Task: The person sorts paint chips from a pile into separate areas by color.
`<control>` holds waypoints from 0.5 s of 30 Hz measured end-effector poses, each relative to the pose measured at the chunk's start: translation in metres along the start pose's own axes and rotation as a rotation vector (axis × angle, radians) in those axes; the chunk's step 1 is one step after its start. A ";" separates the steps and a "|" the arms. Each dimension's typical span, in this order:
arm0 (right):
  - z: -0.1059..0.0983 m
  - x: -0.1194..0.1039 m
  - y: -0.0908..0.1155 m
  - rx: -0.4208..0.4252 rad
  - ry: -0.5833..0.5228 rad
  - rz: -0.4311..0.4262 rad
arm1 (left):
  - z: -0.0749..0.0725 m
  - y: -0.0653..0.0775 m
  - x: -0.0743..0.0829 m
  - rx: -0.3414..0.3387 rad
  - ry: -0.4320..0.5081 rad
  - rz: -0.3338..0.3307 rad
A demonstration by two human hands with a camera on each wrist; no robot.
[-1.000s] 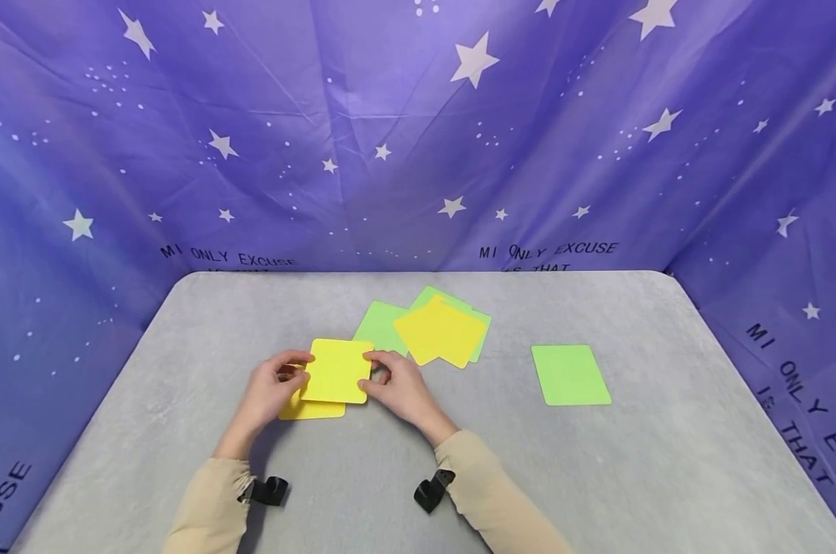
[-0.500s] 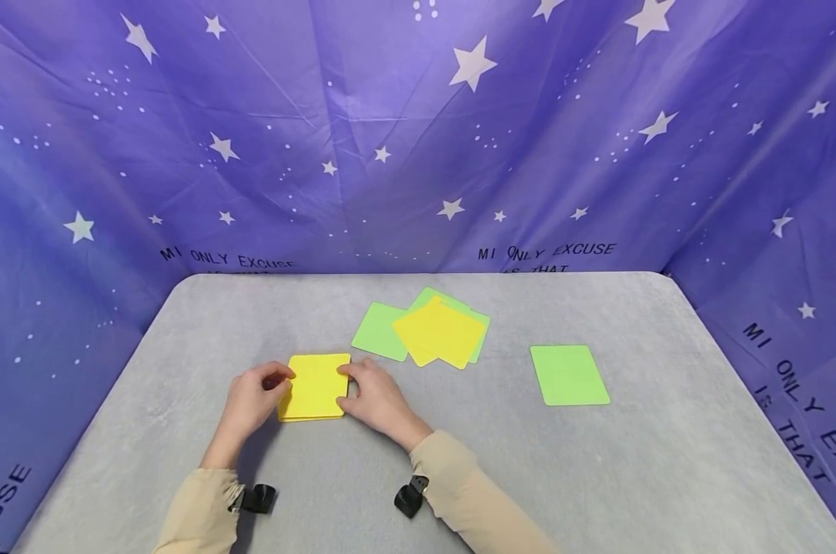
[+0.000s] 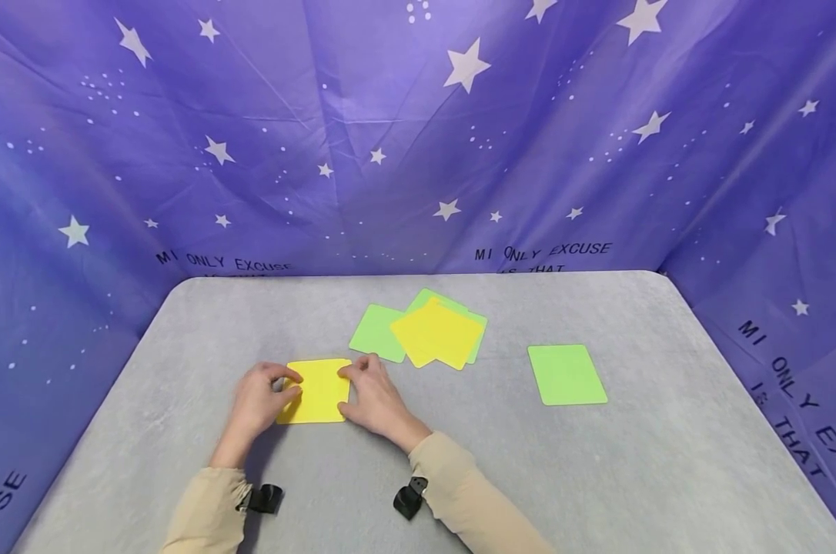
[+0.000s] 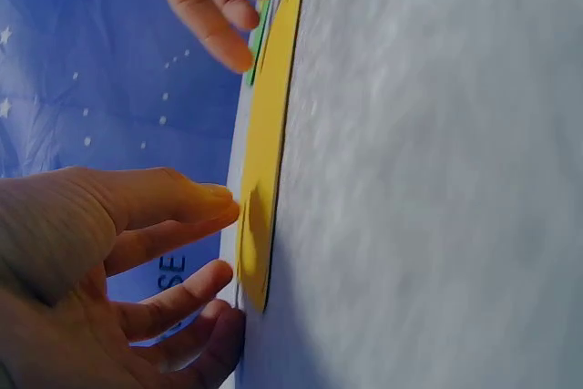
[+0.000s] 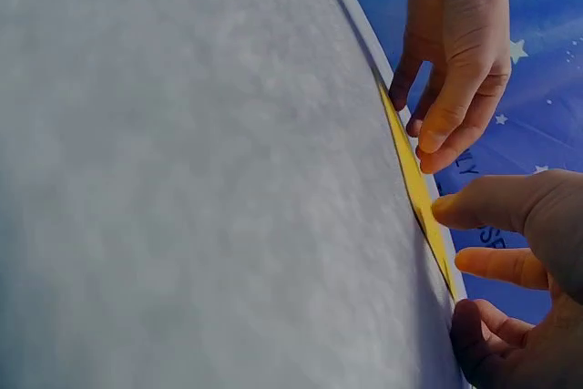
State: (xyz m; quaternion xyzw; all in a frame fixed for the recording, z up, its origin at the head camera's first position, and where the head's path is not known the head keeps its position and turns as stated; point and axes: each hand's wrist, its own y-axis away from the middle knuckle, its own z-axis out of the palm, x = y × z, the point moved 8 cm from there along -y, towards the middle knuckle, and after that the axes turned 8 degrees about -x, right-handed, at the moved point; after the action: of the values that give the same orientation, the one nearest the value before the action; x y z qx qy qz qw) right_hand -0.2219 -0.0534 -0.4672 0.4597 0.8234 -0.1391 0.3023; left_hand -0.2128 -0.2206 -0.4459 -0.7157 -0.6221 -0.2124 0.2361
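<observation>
A small stack of yellow square cards [image 3: 321, 396] lies flat at the left of the grey table, nearly lined up, with a slight step at the far right corner. My left hand [image 3: 257, 400] reaches over its left side, fingertips on the top card. At the right edge is my right hand [image 3: 376, 398], thumb and forefinger spread along that edge. In the left wrist view the left thumb and forefinger [image 4: 214, 202] meet the yellow surface with the other fingers loosely bent. The right wrist view has the right thumb [image 5: 455, 211] at the card's face.
Behind the stack, green cards [image 3: 376, 332] and overlapping yellow cards [image 3: 437, 335] form a loose fan. A single green card [image 3: 567, 375] lies to the right on the grey table [image 3: 640, 477]. A purple star-printed curtain [image 3: 390, 138] surrounds the table's back and sides.
Both hands have lowered a yellow card leftward onto the yellow card beneath and lined the two up. The left fingers have since slid right over the top card. The other cards stay put.
</observation>
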 end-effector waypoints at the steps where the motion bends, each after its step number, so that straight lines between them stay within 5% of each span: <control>1: -0.002 0.002 0.001 0.006 -0.013 0.003 | 0.002 -0.002 0.003 0.008 0.003 0.015; 15: -0.060 0.047 0.031 0.244 -0.143 -0.054 | 0.036 -0.026 0.046 0.021 0.105 0.141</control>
State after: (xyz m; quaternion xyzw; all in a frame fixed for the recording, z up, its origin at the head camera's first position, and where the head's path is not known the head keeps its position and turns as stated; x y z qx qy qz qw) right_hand -0.2369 0.0253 -0.4486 0.4599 0.7886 -0.2788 0.2982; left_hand -0.2321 -0.1595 -0.4447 -0.7431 -0.5590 -0.2262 0.2902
